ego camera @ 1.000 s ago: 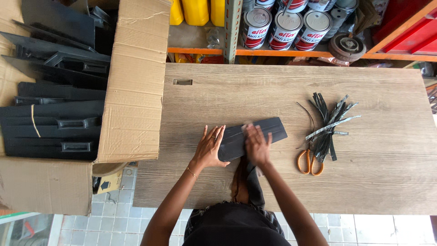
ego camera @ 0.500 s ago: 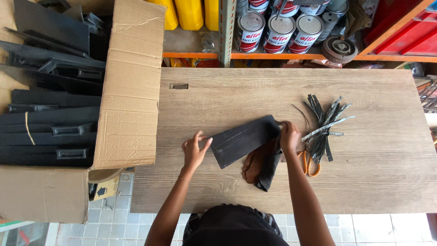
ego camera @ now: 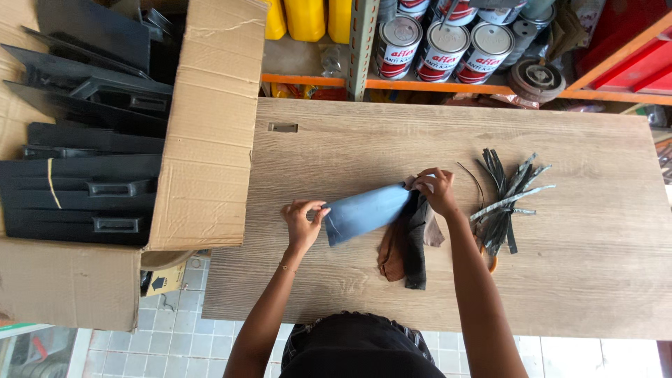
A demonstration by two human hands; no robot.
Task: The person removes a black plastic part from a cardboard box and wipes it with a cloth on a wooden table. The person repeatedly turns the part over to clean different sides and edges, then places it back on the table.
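Holding a flat black panel (ego camera: 365, 210) by its two short ends, lifted off the wooden table (ego camera: 560, 280) and tilted so its face catches a bluish sheen. Left hand (ego camera: 302, 222) pinching the near-left end, fingers closed on the edge. Right hand (ego camera: 435, 189) gripping the far-right end and, in the same closed grasp, a dark cloth (ego camera: 413, 245) that hangs down under the panel to the tabletop.

By the look of it, mid-wipe — a turn-over and check of the surface, the panel's face angled toward the eyes, cloth not on it just now. Next move likely calls for laying the panel flat again or steadying it with the left hand alone, freeing the right to draw the cloth along the face; care needed not to let the slick panel slip from a two-point pinch.

Just right of the right forearm, a bundle of black and silvery strips (ego camera: 505, 199), with an orange scissor handle (ego camera: 492, 262) peeking out below. At left, an open cardboard box (ego camera: 206, 126) stacked with more black panels (ego camera: 84, 189).
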